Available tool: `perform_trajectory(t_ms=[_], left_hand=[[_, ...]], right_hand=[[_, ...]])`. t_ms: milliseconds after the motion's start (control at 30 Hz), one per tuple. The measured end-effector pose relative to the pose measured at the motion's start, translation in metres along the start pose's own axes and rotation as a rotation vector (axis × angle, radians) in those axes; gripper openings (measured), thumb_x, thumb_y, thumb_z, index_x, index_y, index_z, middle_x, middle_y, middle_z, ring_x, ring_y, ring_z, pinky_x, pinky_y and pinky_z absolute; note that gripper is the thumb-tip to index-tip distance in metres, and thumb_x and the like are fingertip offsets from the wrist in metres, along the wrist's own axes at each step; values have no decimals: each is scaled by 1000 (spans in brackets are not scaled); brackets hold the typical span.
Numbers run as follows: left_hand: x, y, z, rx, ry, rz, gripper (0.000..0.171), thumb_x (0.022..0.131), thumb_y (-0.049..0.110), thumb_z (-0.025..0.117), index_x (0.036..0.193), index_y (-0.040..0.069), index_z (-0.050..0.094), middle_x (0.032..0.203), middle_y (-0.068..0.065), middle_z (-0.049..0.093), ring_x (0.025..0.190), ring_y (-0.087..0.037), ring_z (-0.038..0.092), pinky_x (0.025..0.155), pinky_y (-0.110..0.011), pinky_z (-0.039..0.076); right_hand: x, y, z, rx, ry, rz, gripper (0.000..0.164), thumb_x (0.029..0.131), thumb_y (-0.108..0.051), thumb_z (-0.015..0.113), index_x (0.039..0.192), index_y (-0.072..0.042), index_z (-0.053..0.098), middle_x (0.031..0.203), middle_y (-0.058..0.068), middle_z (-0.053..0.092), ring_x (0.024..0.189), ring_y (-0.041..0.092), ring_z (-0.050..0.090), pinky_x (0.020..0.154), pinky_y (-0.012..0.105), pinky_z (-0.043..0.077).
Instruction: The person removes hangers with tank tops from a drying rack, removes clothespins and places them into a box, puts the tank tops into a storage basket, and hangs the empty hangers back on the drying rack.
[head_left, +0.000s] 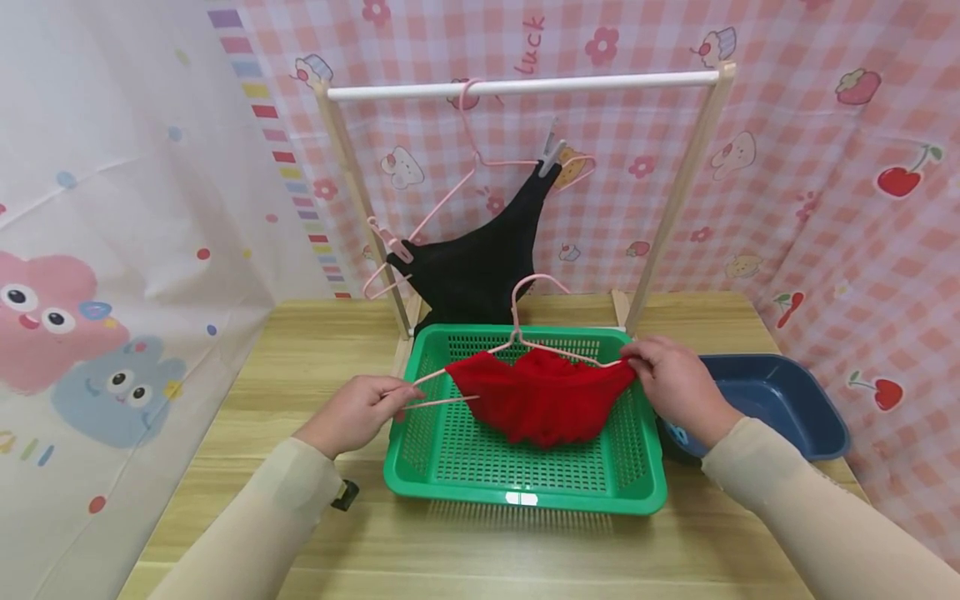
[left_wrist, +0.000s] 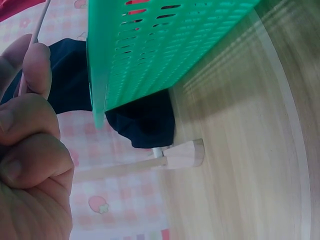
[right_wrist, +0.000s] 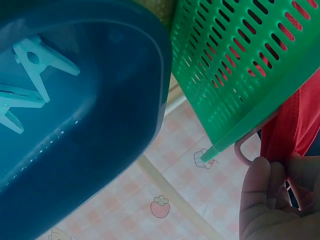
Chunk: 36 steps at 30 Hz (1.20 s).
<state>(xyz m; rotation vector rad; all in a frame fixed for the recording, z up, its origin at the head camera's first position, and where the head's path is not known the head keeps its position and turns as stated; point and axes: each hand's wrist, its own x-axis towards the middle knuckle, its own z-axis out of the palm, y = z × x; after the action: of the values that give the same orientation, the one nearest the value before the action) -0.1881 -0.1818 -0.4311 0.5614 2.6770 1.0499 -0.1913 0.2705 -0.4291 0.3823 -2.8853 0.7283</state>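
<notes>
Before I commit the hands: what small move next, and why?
I'd probably hold the lower pink hanger with the left hand and send the right hand for a clothespin in the blue basin: the red garment shows none, while the black garment has two.

1. The word "luck" (head_left: 529,45) could be read on the pink checked cloth (head_left: 622,208), well beyond and above the left hand (head_left: 358,414) and the right hand (head_left: 678,387), between the two from side to side. Its small reddish letters were turned on end and ran upward.
2. Yellow letter-like marks (head_left: 7,442) stood on the white cloth (head_left: 142,208), far to the left of the left hand, cut off by the edge of the head view; what they spelled could not be told.
3. On the tabletop (head_left: 420,554), a small black-and-yellow piece (head_left: 346,495) lay just nearer than the left hand; any print was too small to read.
</notes>
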Motion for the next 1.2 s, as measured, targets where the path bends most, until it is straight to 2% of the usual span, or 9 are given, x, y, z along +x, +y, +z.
perform_trajectory(t_ms=[333,433,700,1200], left_hand=[[-1,-4,-2,-28,0,-10,28,111,29,55,114,17,80,81,3,70,86,-26,66,87,-39,53],[-1,-4,-2,-30,2,-9,29,111,29,55,113,17,81,81,2,70,87,-30,66,86,-39,52],[-2,-4,-4,-39,6,-22,28,111,28,55,113,17,81,85,1,72,83,-19,64,84,-38,52],[-3,-3,-6,-33,25,-28,29,111,29,54,111,18,81,83,1,71,84,-20,63,76,-37,49]], right_hand=[[-1,4,1,7,12,-17,22,104,-6,63,122,-2,74,119,19,71,109,40,69,91,56,58],[-2,5,2,8,21,-25,22,104,-6,63,122,-1,74,118,20,72,109,40,69,91,56,58],[-3,9,4,4,25,-21,23,103,-4,62,123,-1,74,121,21,71,112,42,69,94,58,57],[-4,13,5,2,13,7,26,104,-4,59,127,-1,72,118,20,71,110,40,69,94,58,57]])
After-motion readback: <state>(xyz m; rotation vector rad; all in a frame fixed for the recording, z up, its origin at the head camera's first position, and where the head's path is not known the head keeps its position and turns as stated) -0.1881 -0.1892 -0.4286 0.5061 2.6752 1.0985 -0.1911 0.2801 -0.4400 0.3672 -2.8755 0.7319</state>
